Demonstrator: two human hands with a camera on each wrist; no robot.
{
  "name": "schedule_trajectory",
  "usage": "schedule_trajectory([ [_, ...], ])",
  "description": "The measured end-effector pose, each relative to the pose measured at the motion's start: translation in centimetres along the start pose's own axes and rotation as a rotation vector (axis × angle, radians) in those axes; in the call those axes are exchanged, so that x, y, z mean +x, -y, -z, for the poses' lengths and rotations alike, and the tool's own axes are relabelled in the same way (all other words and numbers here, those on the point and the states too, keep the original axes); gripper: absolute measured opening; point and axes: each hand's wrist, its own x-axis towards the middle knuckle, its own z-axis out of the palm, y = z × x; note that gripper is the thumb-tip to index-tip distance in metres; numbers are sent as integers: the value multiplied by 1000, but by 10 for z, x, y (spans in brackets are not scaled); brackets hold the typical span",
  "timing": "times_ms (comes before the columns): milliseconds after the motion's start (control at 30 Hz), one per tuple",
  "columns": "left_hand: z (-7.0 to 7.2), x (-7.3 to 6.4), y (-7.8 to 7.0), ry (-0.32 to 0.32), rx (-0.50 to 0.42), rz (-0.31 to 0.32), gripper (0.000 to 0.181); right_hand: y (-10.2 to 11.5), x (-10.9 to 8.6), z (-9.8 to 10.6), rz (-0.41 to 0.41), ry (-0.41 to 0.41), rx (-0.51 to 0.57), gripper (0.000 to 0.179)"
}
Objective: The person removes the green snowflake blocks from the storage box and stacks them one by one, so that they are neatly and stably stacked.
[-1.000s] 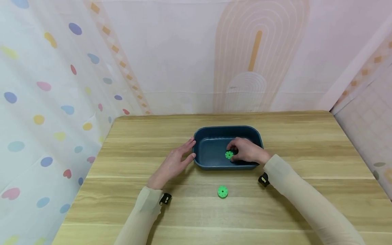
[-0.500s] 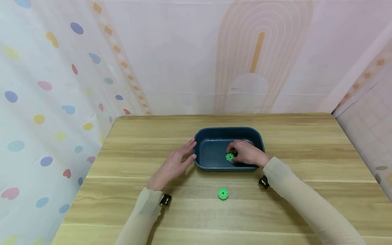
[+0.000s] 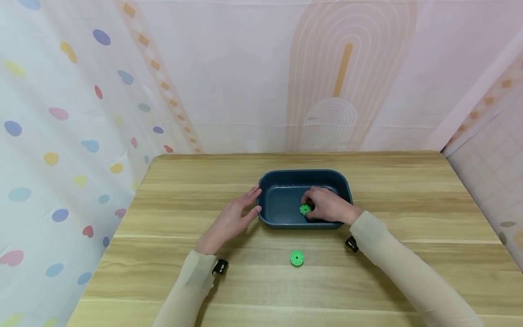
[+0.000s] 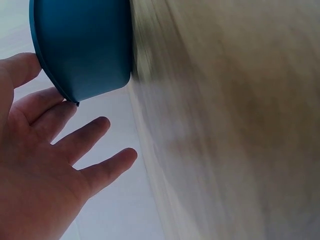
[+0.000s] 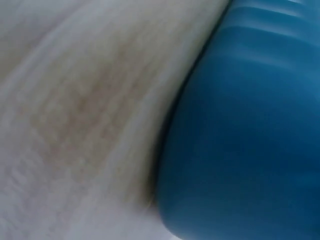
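A dark blue rectangular bin (image 3: 282, 225) stands on the wooden table. My right hand (image 3: 328, 205) reaches over its right side and pinches a green notched disc (image 3: 304, 209) low inside it; whether the disc touches the bottom I cannot tell. My left hand (image 3: 230, 218) touches the bin's left end with its thumb and fingertips. In the left wrist view, the extended fingers (image 4: 82, 140) spread beside the bin's rim. Another green round disc (image 3: 297, 258), with a dark centre hole, lies on the table in front of the bin. The right wrist view shows the bin's outer wall (image 5: 250, 140), but not the hand.
The wooden tabletop (image 3: 196, 181) stretches out on both sides of the bin. A patterned curtain (image 3: 229, 68) hangs along its back edge and left side. Black straps (image 3: 220, 267) sit at both wrists.
Very little differs. My right hand, still pinching the notched disc inside the bin, has turned or shifted slightly. My left hand stays at the bin's left end, and the other disc stays put.
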Motion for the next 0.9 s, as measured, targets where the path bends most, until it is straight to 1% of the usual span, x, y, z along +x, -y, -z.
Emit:
schedule_trajectory([
  [167, 0, -1, 0, 9, 1, 0, 56, 3, -5, 3, -6, -31, 43, 31],
  [433, 3, 1, 0, -2, 4, -13, 56, 11, -12, 9, -12, -107, 90, 32],
  [700, 3, 1, 0, 3, 10, 1, 56, 17, -24, 9, 36, -179, 149, 26],
  [900, 1, 3, 2, 7, 11, 12, 57, 22, -35, 9, 60, -216, 168, 25],
])
